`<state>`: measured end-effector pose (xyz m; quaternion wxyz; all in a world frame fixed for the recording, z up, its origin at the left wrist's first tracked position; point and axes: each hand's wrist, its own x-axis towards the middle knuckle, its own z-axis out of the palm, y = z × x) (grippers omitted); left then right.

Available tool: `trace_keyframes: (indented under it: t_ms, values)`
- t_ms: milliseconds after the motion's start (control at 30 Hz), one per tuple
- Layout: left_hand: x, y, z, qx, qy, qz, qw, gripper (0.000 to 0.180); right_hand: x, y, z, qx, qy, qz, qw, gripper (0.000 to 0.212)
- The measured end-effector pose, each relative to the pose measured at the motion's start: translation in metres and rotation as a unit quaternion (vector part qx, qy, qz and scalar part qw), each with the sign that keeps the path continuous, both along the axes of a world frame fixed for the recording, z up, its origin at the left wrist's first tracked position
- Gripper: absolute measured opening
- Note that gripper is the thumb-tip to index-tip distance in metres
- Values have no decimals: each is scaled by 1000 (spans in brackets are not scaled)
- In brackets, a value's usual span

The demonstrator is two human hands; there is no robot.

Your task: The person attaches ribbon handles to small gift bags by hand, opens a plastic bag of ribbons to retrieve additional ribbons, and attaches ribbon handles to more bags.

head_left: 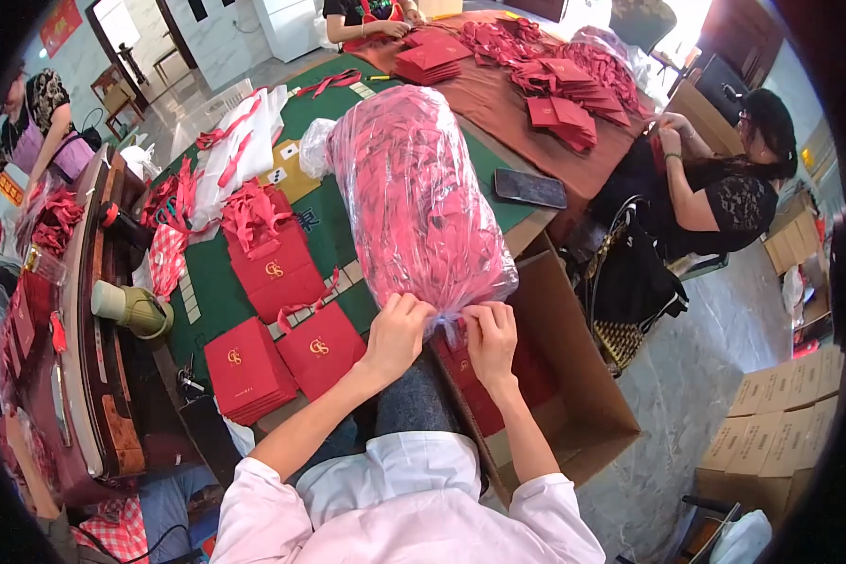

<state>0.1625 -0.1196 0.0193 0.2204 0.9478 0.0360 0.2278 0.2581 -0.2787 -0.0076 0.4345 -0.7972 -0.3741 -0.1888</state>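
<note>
A big clear plastic bag stuffed with red items [414, 197] lies on the green table [211, 282], its near end knotted. My left hand [397, 336] and my right hand [489, 336] both pinch the gathered plastic at that near end. Just below the bag's end stands an open cardboard box [573, 376] with red bags in it. Flat red paper bags with gold emblems [282, 362] lie in stacks left of my left hand.
Another person [724, 183] sits at the right by a brown table [498, 94] covered in red bags. A black phone [530, 188] lies by the big bag. Two more people work at the far end and far left. Stacked cartons [780, 423] stand at the right.
</note>
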Motion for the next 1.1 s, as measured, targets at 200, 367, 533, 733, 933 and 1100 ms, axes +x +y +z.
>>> trace_keyframes:
  t_ms: [200, 367, 533, 733, 933, 1100]
  values:
    - [9, 2, 8, -114, 27, 39, 992, 4, -18, -4, 9, 85, 54, -25, 995, 18]
    - [11, 5, 8, -129, 57, 58, 988, 7, -30, 2, 11, 17, 17, 24, 999, 22]
    - [13, 9, 8, -149, 86, 46, 984, 10, -27, 17, -6, 15, 58, -10, 998, 21]
    - [12, 10, 12, -182, 106, 48, 976, 14, -31, 15, -1, 60, 92, -11, 994, 14]
    - [12, 12, 11, -191, 107, 43, 975, 13, -43, 18, 3, 62, 134, -19, 989, 15]
    - [10, 10, 13, -222, 119, 42, 967, 11, -46, 26, -4, 111, 269, -32, 956, 11]
